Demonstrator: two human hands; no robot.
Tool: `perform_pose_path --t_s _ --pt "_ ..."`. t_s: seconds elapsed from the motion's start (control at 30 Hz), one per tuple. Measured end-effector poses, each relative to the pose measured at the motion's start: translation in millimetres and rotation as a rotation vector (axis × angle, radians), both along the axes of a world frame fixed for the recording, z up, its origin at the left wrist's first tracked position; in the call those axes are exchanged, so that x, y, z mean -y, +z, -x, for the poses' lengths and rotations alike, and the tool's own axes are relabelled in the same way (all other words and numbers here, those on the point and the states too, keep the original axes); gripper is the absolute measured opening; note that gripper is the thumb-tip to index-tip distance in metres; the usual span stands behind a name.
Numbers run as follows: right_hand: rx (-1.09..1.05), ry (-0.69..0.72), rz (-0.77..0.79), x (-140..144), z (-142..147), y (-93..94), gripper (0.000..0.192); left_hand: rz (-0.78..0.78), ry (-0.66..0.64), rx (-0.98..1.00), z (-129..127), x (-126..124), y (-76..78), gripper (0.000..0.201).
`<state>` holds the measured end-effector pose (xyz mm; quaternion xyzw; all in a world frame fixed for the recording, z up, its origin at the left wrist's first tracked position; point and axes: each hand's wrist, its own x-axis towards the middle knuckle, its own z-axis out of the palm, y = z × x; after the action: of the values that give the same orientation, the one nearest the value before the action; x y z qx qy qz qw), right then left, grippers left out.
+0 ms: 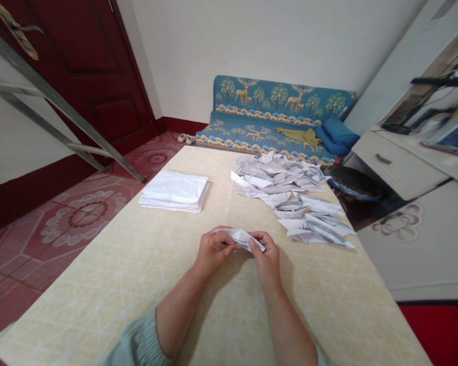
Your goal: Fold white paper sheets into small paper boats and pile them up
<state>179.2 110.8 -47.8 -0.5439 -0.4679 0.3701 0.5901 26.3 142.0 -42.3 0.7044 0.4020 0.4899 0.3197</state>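
Note:
Between my two hands is a folded white paper boat [241, 237], pointed at its ends and raised in the middle. My left hand [212, 250] is closed on its left end, thumb along the near side. The other end is pinched by my right hand [266, 250], with the thumb on the front. Beyond my left hand lies a stack of white paper sheets [173, 191]. A heap of similar folded paper boats [278, 175], some with grey print, spreads along the table's right side.
A pale yellow patterned cloth covers the table [110, 284]. Behind it stands a blue sofa [244, 119] with deer patterns. A metal ladder [72, 109] leans at the left by a dark red door [84, 56]. A white cabinet [400, 162] borders the right side.

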Motion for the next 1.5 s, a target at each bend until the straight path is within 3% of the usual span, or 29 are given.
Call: perform_pose_path --t_s 0.27,0.37,0.57,0.73,0.8,0.9,1.03,1.17,1.27,1.5 --pt "0.068 0.141 0.005 2 4 10.2 0.029 0.094 0.166 -0.052 0 -1 -2.8 0.023" --pt "0.122 0.117 0.019 3 6 11.4 0.033 0.103 0.189 -0.054 1 -1 -3.3 0.026" --pt "0.174 0.062 0.091 4 0 11.2 0.016 0.052 0.008 0.013 4 -2 3.5 0.041" --pt "0.042 0.033 0.169 4 -4 9.1 0.017 0.264 -0.165 0.332 1 -4 0.7 0.097" --pt "0.017 0.0 0.172 3 -4 8.5 0.018 0.351 -0.241 0.439 -1 -4 -1.8 0.104" --pt "0.044 -0.011 0.128 4 -2 9.7 0.018 0.446 -0.289 0.482 -4 -3 -4.1 0.089" --pt "0.14 0.023 0.062 5 2 12.3 0.018 0.511 -0.179 0.444 -5 -3 -6.4 0.05" --pt "0.252 0.042 -0.01 7 5 9.4 0.017 0.533 -0.088 0.474 -4 -6 -8.4 0.03" --pt "0.3 0.029 -0.026 7 7 6.2 0.022 0.531 -0.074 0.503 -4 -7 -8.2 0.024" --pt "0.344 -0.038 -0.032 7 7 6.3 0.01 0.573 -0.119 0.545 -7 -2 -3.6 0.025"
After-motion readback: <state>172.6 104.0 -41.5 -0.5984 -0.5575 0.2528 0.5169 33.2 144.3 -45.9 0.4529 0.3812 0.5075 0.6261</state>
